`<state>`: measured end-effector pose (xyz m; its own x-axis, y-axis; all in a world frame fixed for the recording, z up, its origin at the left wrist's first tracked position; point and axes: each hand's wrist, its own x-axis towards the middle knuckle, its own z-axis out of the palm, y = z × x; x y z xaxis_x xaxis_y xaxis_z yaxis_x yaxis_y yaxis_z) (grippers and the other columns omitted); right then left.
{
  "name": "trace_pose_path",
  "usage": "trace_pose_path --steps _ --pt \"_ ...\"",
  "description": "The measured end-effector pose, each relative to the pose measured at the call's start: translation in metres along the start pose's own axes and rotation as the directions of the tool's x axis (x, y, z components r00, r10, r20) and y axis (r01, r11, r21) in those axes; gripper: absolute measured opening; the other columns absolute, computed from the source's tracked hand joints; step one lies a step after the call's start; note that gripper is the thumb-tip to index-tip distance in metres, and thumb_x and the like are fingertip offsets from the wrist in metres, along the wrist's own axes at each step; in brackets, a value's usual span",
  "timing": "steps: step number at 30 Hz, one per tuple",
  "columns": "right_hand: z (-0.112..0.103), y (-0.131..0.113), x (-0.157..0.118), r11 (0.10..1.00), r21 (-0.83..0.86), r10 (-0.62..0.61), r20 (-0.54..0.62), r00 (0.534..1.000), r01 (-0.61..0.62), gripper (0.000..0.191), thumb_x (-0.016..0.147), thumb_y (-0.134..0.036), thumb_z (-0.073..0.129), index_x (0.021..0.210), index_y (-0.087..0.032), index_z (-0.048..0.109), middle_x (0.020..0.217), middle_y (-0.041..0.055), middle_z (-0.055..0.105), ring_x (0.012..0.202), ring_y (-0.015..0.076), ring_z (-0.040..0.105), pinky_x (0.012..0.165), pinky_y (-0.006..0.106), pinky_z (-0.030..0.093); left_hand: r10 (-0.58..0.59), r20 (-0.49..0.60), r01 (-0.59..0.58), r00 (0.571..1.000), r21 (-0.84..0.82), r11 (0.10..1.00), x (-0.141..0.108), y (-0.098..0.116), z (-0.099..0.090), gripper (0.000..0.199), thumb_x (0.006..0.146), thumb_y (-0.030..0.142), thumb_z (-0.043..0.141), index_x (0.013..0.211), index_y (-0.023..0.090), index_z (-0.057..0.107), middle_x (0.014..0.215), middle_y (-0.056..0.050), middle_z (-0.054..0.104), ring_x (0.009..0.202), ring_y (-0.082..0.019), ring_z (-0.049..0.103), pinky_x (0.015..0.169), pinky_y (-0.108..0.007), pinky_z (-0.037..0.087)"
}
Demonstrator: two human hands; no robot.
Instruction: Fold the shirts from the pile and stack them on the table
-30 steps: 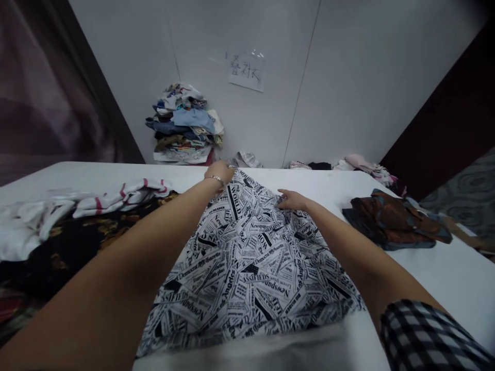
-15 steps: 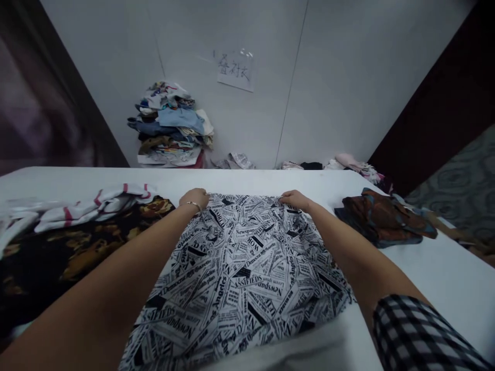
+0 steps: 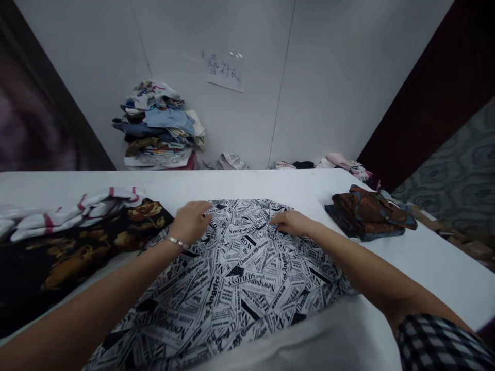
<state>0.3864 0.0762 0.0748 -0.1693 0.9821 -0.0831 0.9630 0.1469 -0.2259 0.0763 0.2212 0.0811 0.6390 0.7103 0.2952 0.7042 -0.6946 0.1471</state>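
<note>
Newspaper-print cloth (image 3: 247, 268) lies spread beneath both hands (image 3: 190, 222)

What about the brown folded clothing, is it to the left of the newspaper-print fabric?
No, the brown folded clothing lies on the white table to the right of the newspaper-print fabric.

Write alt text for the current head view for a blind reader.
A person's left hand and right hand are at the far end of newspaper-print fabric spread across a white table. Black floral fabric lies to the left and folded brown clothing to the right; a clothes stack stands beyond.
</note>
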Motion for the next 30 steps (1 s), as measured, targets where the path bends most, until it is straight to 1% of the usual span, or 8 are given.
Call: trace_pose_path --steps 3,6,12,18,24,26,27,30 --pt "0.011 -0.013 0.0 0.987 -0.143 0.082 0.048 0.995 -0.075 0.042 0.081 -0.02 0.056 0.122 -0.029 0.063 0.106 0.0046 0.071 0.093 0.0229 0.065 0.078 0.028 0.044 0.277 0.091 -0.267 0.957 -0.105 0.958 -0.048 0.043 0.01 0.037 0.088 0.041 0.047 0.117 0.023 0.061 0.126 -0.006 0.062 0.118 -0.025 0.052 0.101 -0.044 0.04" --pt "0.009 -0.017 0.007 0.984 -0.071 0.162 -0.011 0.987 -0.162 0.024 0.081 -0.019 0.055 0.098 -0.025 0.071 0.096 0.0054 0.073 0.09 0.0225 0.064 0.076 0.026 0.041 0.448 0.131 -0.43 0.884 -0.149 0.891 -0.087 0.066 0.024 0.047 0.086 0.046 0.052 0.128 0.025 0.053 0.141 -0.006 0.05 0.129 -0.026 0.043 0.106 -0.047 0.035" --pt "-0.021 -0.002 0.001 0.944 0.149 0.323 -0.225 0.919 -0.295 0.021 0.084 -0.017 0.048 0.097 -0.021 0.063 0.085 0.0052 0.071 0.079 0.0186 0.062 0.069 0.024 0.041 0.47 0.081 -0.469 0.879 -0.037 0.882 -0.106 0.057 0.042 0.055 0.09 0.048 0.043 0.139 0.022 0.041 0.15 -0.01 0.036 0.138 -0.027 0.032 0.109 -0.049 0.028" --pt "-0.044 0.023 0.012 0.782 0.507 0.571 -0.351 0.742 -0.362 0.019 0.085 -0.013 0.039 0.096 -0.016 0.053 0.075 0.0051 0.067 0.05 0.0125 0.059 0.05 0.023 0.044 0.552 0.038 -0.552 0.833 -0.003 0.834 -0.107 0.061 0.036 0.043 0.092 0.046 0.043 0.129 0.028 0.052 0.146 -0.005 0.043 0.139 -0.027 0.03 0.113 -0.054 0.013" --pt "-0.055 0.038 0.025 0.706 0.613 0.658 -0.38 0.65 -0.356 0.034 0.081 -0.018 0.052 0.115 -0.014 0.052 0.08 0.0081 0.068 0.065 0.0181 0.065 0.061 0.029 0.052 0.509 0.097 -0.501 0.855 -0.096 0.86 -0.113 0.061 0.043 0.044 0.09 0.042 0.046 0.131 0.028 0.051 0.143 -0.007 0.048 0.138 -0.028 0.032 0.113 -0.055 0.016" --pt "-0.049 0.03 0.019 0.733 0.576 0.636 -0.393 0.664 -0.362 0.044 0.078 -0.017 0.057 0.122 -0.017 0.054 0.092 0.0094 0.069 0.08 0.0214 0.065 0.074 0.032 0.051 0.498 0.107 -0.48 0.861 -0.154 0.863 -0.112 0.06 0.043 0.044 0.089 0.042 0.048 0.131 0.028 0.052 0.141 -0.007 0.05 0.135 -0.028 0.037 0.112 -0.054 0.02" --pt "-0.043 0.023 0.015 0.778 0.522 0.584 -0.399 0.707 -0.348 0.048 0.077 -0.016 0.058 0.124 -0.019 0.054 0.1 0.0094 0.068 0.089 0.0225 0.064 0.081 0.033 0.049 0.489 0.114 -0.465 0.865 -0.187 0.865 -0.109 0.06 0.04 0.043 0.089 0.042 0.048 0.13 0.029 0.053 0.14 -0.007 0.051 0.133 -0.027 0.04 0.112 -0.053 0.023" --pt "-0.018 -0.005 0.006 0.956 0.227 0.251 -0.302 0.92 -0.186 0.055 0.078 -0.023 0.061 0.133 -0.025 0.051 0.127 0.0085 0.058 0.108 0.0246 0.057 0.092 0.034 0.043 0.394 0.119 -0.352 0.911 -0.272 0.896 -0.085 0.056 0.024 0.039 0.091 0.043 0.044 0.125 0.028 0.057 0.136 -0.006 0.055 0.125 -0.023 0.05 0.108 -0.047 0.033"
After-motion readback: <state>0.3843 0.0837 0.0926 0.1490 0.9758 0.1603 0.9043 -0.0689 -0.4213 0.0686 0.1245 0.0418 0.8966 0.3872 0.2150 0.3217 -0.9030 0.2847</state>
